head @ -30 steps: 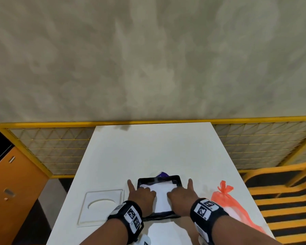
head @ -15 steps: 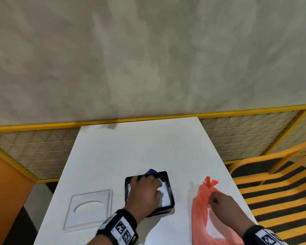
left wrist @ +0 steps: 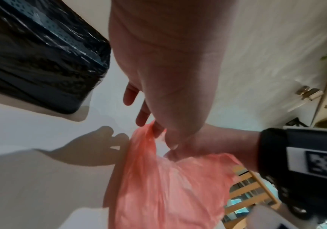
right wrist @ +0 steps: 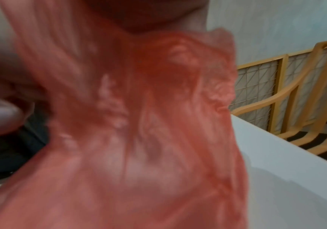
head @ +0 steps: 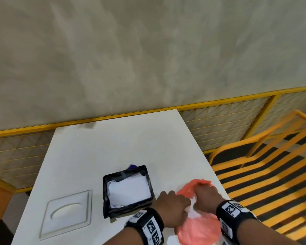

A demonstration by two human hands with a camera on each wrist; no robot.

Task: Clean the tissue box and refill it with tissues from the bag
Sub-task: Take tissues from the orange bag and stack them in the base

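The black tissue box (head: 127, 190) stands open on the white table (head: 113, 147), with white tissues (head: 129, 189) lying in it. Its side shows in the left wrist view as a black tissue box (left wrist: 41, 54) wrapped in shiny film. Right of it lies the red plastic bag (head: 198, 227). My left hand (head: 175, 204) pinches the bag's edge (left wrist: 153, 134) between thumb and fingers. My right hand (head: 204, 195) grips the other side of the bag's mouth; its fingers are hidden. White tissue (head: 193, 209) shows between the hands. The red bag (right wrist: 139, 139) fills the blurred right wrist view.
The box's white lid (head: 67, 213), with an oval opening, lies flat left of the box. A small blue thing (head: 132, 166) peeks out behind the box. A yellow mesh fence (head: 219, 124) runs behind the table. Yellow-and-black bars (head: 263, 174) lie beyond its right edge.
Both hands first pressed into the box. The right hand then went to the red bag, and now the left hand has left the box and taken the bag's edge too.
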